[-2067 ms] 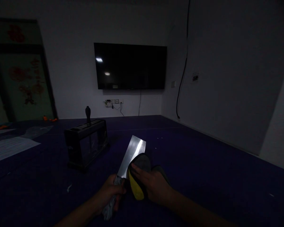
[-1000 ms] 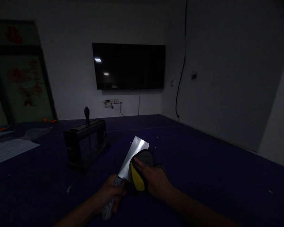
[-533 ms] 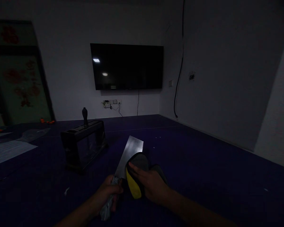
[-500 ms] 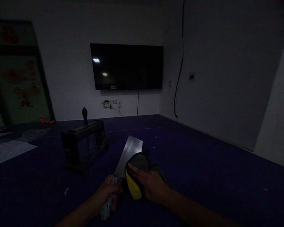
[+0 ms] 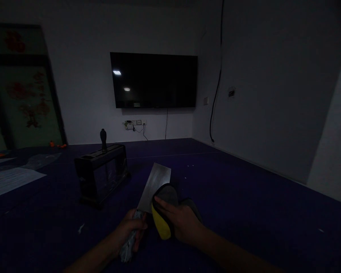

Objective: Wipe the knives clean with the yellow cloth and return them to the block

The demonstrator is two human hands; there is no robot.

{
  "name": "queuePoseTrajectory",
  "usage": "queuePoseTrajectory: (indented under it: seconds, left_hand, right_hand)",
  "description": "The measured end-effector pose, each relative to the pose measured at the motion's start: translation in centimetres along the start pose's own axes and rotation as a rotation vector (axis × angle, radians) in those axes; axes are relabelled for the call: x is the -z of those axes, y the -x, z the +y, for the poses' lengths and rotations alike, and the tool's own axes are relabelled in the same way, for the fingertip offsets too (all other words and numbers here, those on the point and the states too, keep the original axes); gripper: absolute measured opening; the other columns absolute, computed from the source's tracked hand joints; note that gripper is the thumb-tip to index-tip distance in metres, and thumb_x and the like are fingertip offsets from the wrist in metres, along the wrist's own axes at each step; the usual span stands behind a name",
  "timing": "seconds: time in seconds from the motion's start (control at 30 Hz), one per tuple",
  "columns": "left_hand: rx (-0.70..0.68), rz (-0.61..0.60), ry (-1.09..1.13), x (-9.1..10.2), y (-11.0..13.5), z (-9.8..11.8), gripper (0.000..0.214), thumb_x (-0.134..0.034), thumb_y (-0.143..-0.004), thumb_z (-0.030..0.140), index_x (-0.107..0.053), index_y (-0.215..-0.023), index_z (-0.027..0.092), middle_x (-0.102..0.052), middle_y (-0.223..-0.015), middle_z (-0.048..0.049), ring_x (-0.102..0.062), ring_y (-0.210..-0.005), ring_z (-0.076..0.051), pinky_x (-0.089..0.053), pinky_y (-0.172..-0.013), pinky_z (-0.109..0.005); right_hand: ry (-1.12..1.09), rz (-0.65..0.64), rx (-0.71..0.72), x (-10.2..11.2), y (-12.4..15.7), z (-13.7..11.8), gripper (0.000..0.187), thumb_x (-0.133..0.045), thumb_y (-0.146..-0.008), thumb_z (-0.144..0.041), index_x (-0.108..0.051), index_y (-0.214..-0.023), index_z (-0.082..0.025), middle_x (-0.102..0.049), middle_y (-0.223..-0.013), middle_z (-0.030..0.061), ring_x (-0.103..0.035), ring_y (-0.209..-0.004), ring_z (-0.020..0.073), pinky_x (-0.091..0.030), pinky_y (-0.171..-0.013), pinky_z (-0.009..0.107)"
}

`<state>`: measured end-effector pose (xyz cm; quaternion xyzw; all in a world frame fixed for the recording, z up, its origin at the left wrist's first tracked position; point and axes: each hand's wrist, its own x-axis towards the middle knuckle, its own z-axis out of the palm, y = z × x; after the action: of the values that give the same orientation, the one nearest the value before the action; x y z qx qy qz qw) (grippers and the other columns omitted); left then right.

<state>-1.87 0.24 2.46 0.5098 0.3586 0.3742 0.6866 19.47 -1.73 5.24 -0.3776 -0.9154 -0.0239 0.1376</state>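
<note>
My left hand (image 5: 129,232) is closed round the wrapped handle of a broad steel cleaver (image 5: 154,185), whose blade points up and away from me. My right hand (image 5: 183,223) presses a grey and yellow cloth pad (image 5: 162,212) against the lower part of the blade, fingers folded over the pad. Both hands hover low over the dark blue surface (image 5: 244,204) near its front middle.
A dark knife block (image 5: 100,174) with one black handle (image 5: 103,138) sticking up stands to the left of the cleaver. White sheets (image 5: 11,178) lie at the far left. A black screen (image 5: 155,80) hangs on the back wall; a cable runs down the right wall.
The pad and my right hand have slid a little along the blade, back and forth. The blade's bright glint has faded as its tilt changed. The view shifted slightly.
</note>
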Motion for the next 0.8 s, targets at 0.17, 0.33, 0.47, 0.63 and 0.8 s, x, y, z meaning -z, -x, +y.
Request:
queuePoseTrajectory:
  seconds: [0.17,0.33,0.47,0.63,0.8]
  left_hand:
    - [-0.002,-0.037,-0.048,-0.3,0.5,0.3,0.019,-0.061,-0.052,0.026,-0.045,-0.06,0.019,-0.043,-0.034,0.0065,-0.033,-0.023,-0.007,-0.025,-0.024,-0.015]
    - [0.061,-0.078,-0.099,0.0,0.1,0.2,0.027,-0.066,-0.049,0.028,-0.045,-0.064,0.02,-0.045,-0.034,0.0068,-0.034,-0.023,-0.007,-0.028,-0.025,-0.016]
    - [0.069,-0.105,-0.139,0.2,0.2,0.2,0.026,-0.065,-0.05,0.027,-0.044,-0.064,0.02,-0.045,-0.034,0.0063,-0.035,-0.023,-0.008,-0.029,-0.026,-0.015]
    - [0.056,-0.119,-0.194,-0.2,0.6,0.5,0.021,-0.061,-0.05,0.021,-0.043,-0.06,0.019,-0.045,-0.038,0.0071,-0.035,-0.025,-0.006,-0.026,-0.026,-0.014]
    - [0.025,-0.105,-0.176,-0.3,0.6,0.4,0.022,-0.062,-0.051,0.022,-0.043,-0.061,0.02,-0.043,-0.038,0.008,-0.038,-0.025,-0.007,-0.025,-0.027,-0.015]
  right_hand:
    - [0.029,0.04,-0.108,0.3,0.0,0.1,0.086,-0.043,-0.058,0.001,-0.033,-0.141,-0.022,-0.014,-0.152,0.0002,-0.061,-0.105,0.0217,-0.05,-0.085,0.033]
    - [0.083,0.084,-0.226,0.1,-0.2,0.4,0.089,-0.042,-0.057,0.003,-0.031,-0.142,-0.025,-0.012,-0.152,-0.0017,-0.063,-0.1,0.0218,-0.053,-0.081,0.034]
    - [0.063,0.136,-0.299,-0.2,-0.2,0.7,0.09,-0.043,-0.059,0.004,-0.029,-0.142,-0.027,-0.012,-0.153,-0.001,-0.065,-0.095,0.0198,-0.053,-0.08,0.033]
    - [0.045,0.21,-0.343,-0.4,0.0,0.9,0.088,-0.046,-0.063,0.004,-0.028,-0.143,-0.028,-0.013,-0.153,0.0007,-0.067,-0.089,0.0189,-0.054,-0.078,0.031]
    - [0.024,0.205,-0.321,-0.3,0.1,1.0,0.088,-0.045,-0.062,0.004,-0.028,-0.143,-0.027,-0.012,-0.153,0.0007,-0.067,-0.091,0.0195,-0.054,-0.078,0.032]
